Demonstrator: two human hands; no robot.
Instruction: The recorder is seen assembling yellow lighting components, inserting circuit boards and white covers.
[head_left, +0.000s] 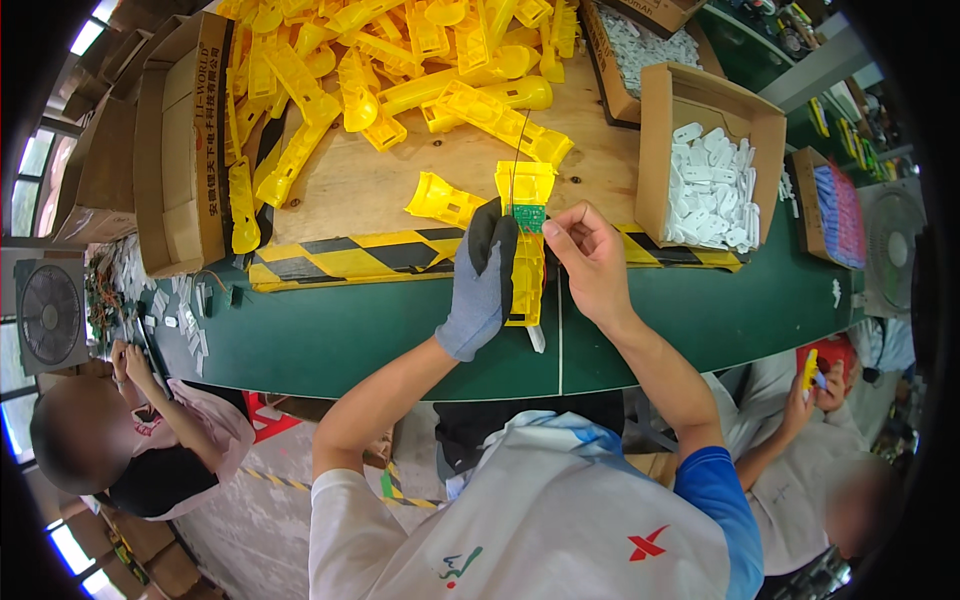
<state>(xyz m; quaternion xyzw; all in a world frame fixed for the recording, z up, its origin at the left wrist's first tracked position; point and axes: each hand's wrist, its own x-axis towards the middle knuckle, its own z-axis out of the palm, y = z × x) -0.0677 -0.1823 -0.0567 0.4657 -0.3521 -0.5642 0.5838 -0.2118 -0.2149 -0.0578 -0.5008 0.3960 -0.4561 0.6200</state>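
Note:
My left hand (482, 285), in a grey-blue glove with black fingers, is closed around a long yellow plastic housing (527, 285). A small green circuit board (529, 214) lies across the housing's upper part. From beside the board a thin dark wire (517, 160) sticks up and away from me. My bare right hand (594, 262) has its thumb and forefinger pinched at the board's right edge; the exact contact is partly hidden by the fingers. A white piece (537, 338) pokes out below the housing. Left of the housing lies a short curved yellow part (440, 200).
Yellow plastic shells (400, 60) are heaped on the wooden board (400, 165), edged with striped tape. At the right stands a carton (655, 150) of white pieces. An open cardboard box (170, 160) stands left. Co-workers sit at both sides of the green table (400, 340).

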